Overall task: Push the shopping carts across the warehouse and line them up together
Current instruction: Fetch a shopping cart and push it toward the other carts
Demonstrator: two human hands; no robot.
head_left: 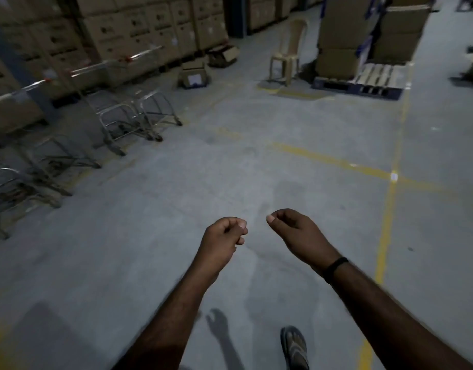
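Several metal shopping carts (131,113) stand in a row along the left side, handles toward the stacked boxes, wheels on the grey concrete floor. The nearest cart (14,188) is at the left edge, partly cut off. My left hand (222,236) and my right hand (294,231) hang in front of me over bare floor, well to the right of the carts. Both hands have the fingers curled in loosely and hold nothing. A black band sits on my right wrist.
Cardboard boxes (139,30) are stacked behind the carts. Two open boxes (194,74) lie on the floor. A beige plastic chair (288,49) and a pallet (363,81) with stacked cartons stand ahead right. Yellow floor lines (387,214) cross the aisle. My sandalled foot (294,345) shows below.
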